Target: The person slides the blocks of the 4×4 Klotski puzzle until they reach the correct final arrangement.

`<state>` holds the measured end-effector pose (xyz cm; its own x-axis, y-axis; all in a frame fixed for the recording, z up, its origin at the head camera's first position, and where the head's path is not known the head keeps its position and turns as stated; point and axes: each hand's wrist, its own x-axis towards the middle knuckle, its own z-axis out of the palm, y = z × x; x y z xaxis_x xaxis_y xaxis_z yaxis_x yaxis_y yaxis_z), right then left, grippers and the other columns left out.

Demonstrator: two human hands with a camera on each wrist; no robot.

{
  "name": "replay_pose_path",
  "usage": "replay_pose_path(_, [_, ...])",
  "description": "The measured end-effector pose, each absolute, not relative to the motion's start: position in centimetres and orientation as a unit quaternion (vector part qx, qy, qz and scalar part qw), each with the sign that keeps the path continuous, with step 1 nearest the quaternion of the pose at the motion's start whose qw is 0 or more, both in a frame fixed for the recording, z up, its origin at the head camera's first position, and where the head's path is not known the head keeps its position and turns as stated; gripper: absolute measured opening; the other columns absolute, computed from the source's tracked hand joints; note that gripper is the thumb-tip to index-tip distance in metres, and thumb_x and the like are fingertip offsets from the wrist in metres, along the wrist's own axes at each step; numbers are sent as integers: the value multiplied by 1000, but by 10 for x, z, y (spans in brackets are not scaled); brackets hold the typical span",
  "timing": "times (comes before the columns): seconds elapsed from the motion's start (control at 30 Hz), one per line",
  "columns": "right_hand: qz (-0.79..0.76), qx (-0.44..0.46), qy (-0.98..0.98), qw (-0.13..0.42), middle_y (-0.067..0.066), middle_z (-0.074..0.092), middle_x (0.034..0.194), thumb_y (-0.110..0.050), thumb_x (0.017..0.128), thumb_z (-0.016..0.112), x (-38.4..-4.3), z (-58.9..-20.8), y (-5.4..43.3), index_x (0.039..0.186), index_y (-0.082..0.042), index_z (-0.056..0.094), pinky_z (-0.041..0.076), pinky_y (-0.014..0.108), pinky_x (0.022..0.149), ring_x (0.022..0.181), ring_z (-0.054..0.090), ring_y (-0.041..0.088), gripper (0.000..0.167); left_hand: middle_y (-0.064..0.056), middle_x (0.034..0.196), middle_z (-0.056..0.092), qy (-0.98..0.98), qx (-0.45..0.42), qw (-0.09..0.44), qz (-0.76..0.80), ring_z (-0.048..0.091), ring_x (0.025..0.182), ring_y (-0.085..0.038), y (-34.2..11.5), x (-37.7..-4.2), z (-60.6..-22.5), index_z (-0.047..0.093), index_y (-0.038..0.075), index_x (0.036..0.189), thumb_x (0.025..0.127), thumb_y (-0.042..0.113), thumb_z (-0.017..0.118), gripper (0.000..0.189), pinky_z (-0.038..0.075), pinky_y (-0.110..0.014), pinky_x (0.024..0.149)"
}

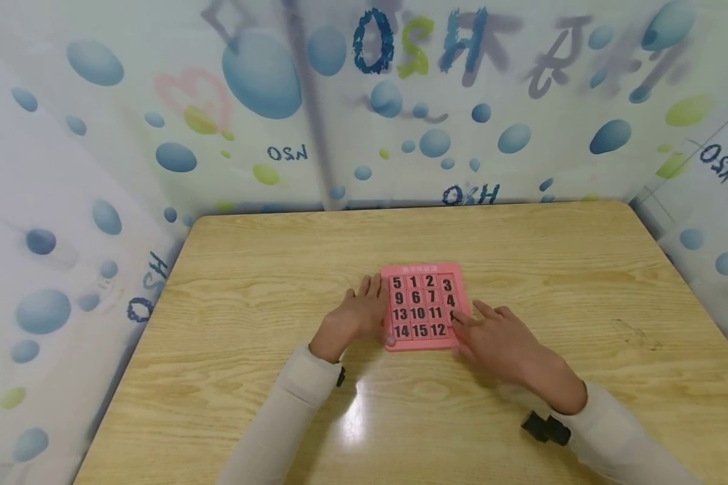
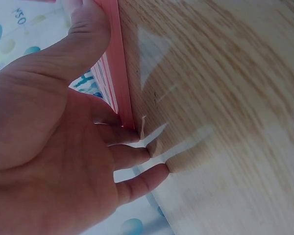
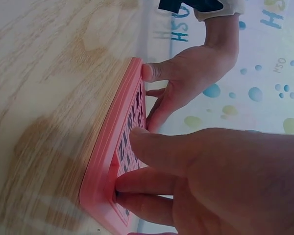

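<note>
A pink number slide puzzle [image 1: 421, 343] lies flat, its tiles marked with black numbers. Its right column, with 3 and 4 at the top, sits slightly lower than the neighbouring rows. My left hand [image 1: 362, 313] rests along the puzzle's left side, thumb at the near left corner. In the left wrist view, that hand's fingers [image 2: 142, 186] extend straight, tips on the wood. The fingertips of my right hand [image 1: 500, 340] touch the right column's lower tile, covering most of its number. In the right wrist view, the right thumb [image 3: 157, 147] lies over the tiles near 12.
The puzzle lies on a light wooden table [image 1: 267, 269] with rounded far corners. Walls with blue and green drop patterns [image 1: 267, 74] stand behind it and at both sides. A black wrist device [image 1: 546, 428] sits at the right sleeve.
</note>
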<state>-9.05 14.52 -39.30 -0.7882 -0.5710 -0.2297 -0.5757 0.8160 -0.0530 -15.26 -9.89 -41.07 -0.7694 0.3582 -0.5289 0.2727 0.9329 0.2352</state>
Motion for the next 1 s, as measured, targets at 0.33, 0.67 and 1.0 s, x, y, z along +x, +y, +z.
replay_pose_path(0.33, [-4,-300,947,119,14,54,145,-35,98,60,-99,-395,146,135,-4,61,43,64,100,134,45,48,48,-17,166,-8,936,169,296,82,-6,153,-33,-100,-153,-411,-3,2,159,81,45,77,119,10,-52,124])
replay_pose_path(0.67, [-23,-329,939,97,10,56,144,-34,97,62,-96,-396,133,136,-7,61,43,61,102,136,45,44,47,-17,166,-9,935,167,300,88,-6,153,-33,-100,-153,-410,-3,2,158,81,44,77,119,10,-52,124])
replay_pose_path(1.0, [-60,-411,901,123,4,48,152,-33,102,54,-88,-404,90,145,-13,53,31,59,115,144,34,39,48,-18,166,-5,938,172,294,67,-3,153,-35,-98,-153,-408,1,1,158,84,43,76,114,13,-53,123])
